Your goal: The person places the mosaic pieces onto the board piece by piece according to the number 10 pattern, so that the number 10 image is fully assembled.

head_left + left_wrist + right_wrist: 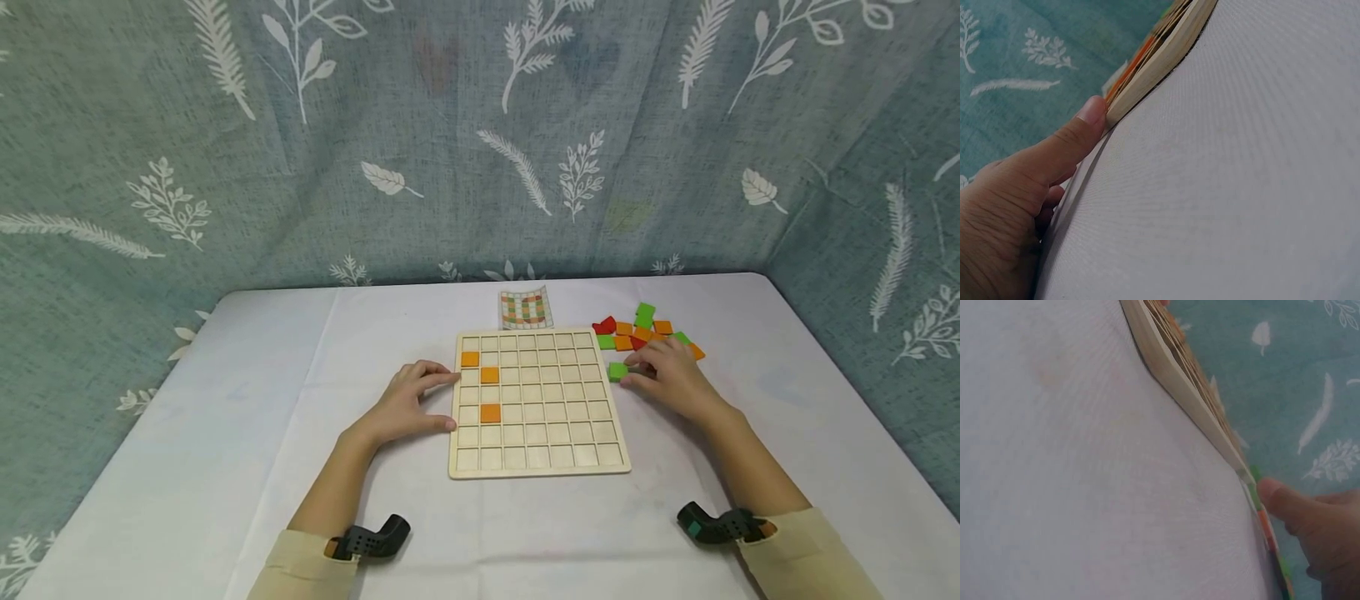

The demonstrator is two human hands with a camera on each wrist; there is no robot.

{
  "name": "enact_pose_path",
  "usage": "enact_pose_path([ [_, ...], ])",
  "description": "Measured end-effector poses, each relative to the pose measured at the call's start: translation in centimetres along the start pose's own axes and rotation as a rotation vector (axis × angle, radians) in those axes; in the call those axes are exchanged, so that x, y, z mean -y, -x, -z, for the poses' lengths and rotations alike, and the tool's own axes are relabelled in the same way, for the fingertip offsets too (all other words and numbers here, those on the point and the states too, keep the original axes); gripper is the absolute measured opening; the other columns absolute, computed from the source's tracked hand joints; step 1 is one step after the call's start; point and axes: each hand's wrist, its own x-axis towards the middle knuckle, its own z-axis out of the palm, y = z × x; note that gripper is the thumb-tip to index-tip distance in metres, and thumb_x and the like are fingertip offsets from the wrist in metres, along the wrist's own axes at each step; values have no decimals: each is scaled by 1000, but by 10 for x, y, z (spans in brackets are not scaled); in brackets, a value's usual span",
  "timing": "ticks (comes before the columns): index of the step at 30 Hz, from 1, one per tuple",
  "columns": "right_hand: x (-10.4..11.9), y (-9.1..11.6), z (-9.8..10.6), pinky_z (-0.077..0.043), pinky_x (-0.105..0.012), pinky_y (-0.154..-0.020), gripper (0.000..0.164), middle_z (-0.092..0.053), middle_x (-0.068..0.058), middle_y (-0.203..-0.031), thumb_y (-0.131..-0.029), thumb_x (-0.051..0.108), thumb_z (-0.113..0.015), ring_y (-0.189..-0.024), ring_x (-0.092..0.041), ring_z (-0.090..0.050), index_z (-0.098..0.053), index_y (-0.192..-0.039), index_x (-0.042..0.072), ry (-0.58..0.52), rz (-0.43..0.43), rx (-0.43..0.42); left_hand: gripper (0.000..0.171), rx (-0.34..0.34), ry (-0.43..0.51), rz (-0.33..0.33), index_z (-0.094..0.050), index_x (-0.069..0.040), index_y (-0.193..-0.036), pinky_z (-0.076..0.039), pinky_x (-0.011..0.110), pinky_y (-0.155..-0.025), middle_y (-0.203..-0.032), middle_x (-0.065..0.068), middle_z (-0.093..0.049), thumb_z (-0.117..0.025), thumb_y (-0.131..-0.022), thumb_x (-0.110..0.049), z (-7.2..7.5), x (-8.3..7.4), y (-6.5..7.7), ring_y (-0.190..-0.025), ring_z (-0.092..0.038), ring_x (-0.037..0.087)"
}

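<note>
A wooden grid board lies flat on the table, with three orange tiles set in squares on its left side. Against the board's left edge rests my left hand, thumb and fingers spread apart. Its thumb touches the board's side in the left wrist view. Just off the board's right edge, my right hand pinches a green tile between thumb and fingertips. In the right wrist view the right thumb is at the green tile, and the other fingers are mostly hidden.
Beyond the right hand lies a loose pile of red, orange and green tiles, partly covered by that hand. A small printed pattern card sits behind the board on the white tablecloth. A patterned curtain hangs behind the table.
</note>
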Motion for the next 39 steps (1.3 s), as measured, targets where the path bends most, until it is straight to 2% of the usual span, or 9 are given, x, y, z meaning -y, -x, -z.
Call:
enact_pose_path([
  [6,5,-4,-1,-27,-42,-80,26,-55,-2,-76,-75,23,-80,-81,-23,-41,-71,-92,6,5,22,-16,78,7,9,3,-55,-25,-135,-31,48,-101,-131,-1,-46,-82,-66,-49,1,-1,0,-122,-36,22],
  [15,22,-13,-8,-28,-50,-83,25,-54,-2,-73,-72,21,-81,-86,-27,-46,-72,-90,6,-33,74,-65,78,10,11,-9,-54,-24,-135,-30,49,-101,-132,0,-45,-81,-67,-50,1,0,0,-123,-36,24],
  [19,31,-18,-12,-29,-49,-84,25,-56,-3,-73,-72,20,-81,-82,-26,-45,-72,-89,6,-28,108,-89,78,10,9,-18,-54,-23,-135,-30,49,-101,-131,1,-45,-81,-67,-50,1,0,0,-122,-36,24],
  [22,37,-23,-16,-30,-46,-81,25,-58,-3,-75,-72,23,-81,-79,-24,-43,-72,-90,7,-27,105,-80,78,11,19,-11,-54,-23,-135,-30,49,-101,-132,0,-45,-81,-67,-49,1,0,1,-122,-36,24],
  [27,49,-30,-23,-29,-44,-77,27,-58,-2,-75,-73,27,-80,-84,-26,-45,-72,-91,8,-39,79,-59,78,11,21,3,-55,-24,-135,-30,48,-102,-132,0,-45,-82,-66,-49,2,-1,1,-123,-35,23],
  [36,72,-43,-34,-27,-40,-75,28,-58,1,-75,-74,30,-79,-81,-21,-43,-73,-93,10,-65,85,-47,77,6,12,-4,-55,-24,-134,-30,48,-102,-131,0,-46,-82,-66,-48,2,-2,1,-123,-36,23],
  [39,79,-45,-38,-26,-40,-76,27,-59,1,-77,-76,31,-78,-81,-20,-42,-73,-94,11,-71,64,-31,77,4,10,-15,-56,-23,-134,-31,49,-101,-131,1,-46,-82,-66,-48,2,-4,0,-122,-37,24],
])
